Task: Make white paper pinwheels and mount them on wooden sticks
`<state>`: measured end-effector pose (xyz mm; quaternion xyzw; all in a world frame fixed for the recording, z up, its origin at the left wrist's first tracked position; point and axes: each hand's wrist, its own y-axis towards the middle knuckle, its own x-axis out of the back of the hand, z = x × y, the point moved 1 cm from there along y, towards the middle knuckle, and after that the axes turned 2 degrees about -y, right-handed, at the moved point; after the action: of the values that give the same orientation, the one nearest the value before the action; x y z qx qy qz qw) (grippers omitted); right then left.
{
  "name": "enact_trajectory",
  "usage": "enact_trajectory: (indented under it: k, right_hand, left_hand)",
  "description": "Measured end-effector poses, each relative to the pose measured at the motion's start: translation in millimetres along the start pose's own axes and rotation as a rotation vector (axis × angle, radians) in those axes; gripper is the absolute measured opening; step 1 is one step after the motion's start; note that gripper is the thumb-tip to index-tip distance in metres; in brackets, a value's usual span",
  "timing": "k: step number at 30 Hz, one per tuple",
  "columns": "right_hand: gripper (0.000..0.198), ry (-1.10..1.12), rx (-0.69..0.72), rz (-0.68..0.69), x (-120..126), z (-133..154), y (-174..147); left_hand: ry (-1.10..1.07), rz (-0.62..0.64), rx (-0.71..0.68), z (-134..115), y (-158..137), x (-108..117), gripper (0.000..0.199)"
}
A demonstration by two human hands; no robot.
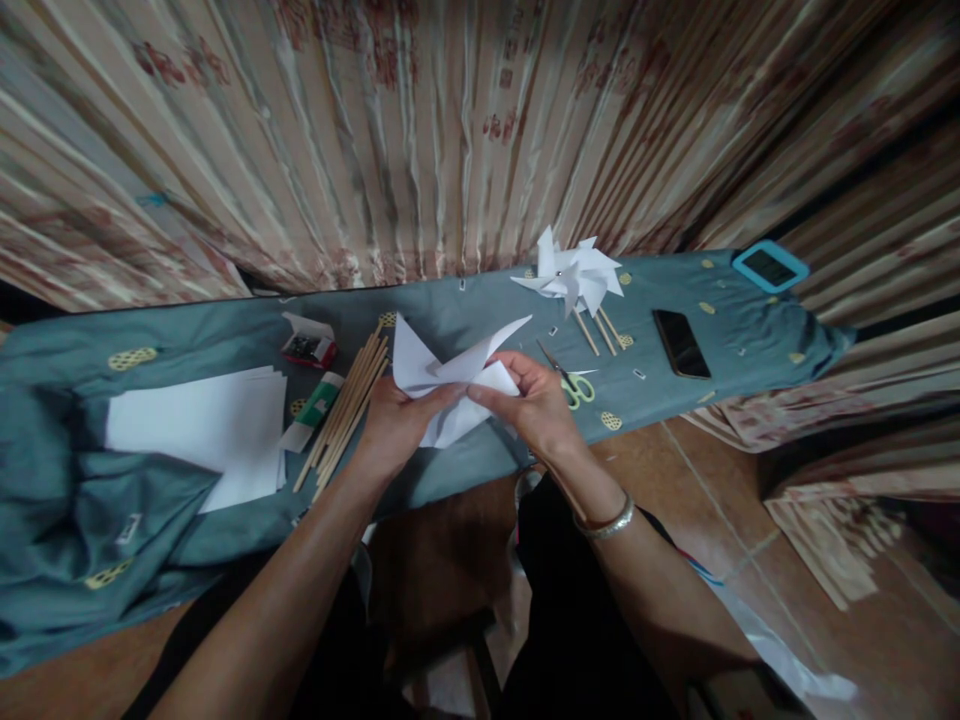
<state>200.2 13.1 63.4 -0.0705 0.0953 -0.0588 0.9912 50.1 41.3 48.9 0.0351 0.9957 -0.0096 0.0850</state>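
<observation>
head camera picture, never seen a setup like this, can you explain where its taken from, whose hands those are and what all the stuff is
There is no machine here: these are a person's own bare hands, seen from a camera worn on the head, looking forward and down. This single view is the only one.

The left hand and right hand together hold a folded white paper with pointed flaps.

On the grey-green cloth, to the left, lie white sheets, a small open box, a green-and-white tube and wooden sticks. To the right are white pinwheels on sticks, scissors, a dark phone and a blue-framed device. Behind hangs a patterned curtain.
</observation>
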Motion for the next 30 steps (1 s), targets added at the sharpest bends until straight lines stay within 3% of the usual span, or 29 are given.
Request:
enact_trajectory:
  k: [10,30]
  right_hand:
    - [0.042,-0.023,-0.016,0.009,-0.2,-1.2,1.0]
    - [0.043,-0.035,-0.044,-0.012,0.0,-6.6,0.7]
  left_hand:
    - [0.073,-0.013,-0.066,-8.2,-0.5,-1.3,0.021]
    - [0.215,-0.006,-0.038,-13.0,-0.1,0.9,0.02]
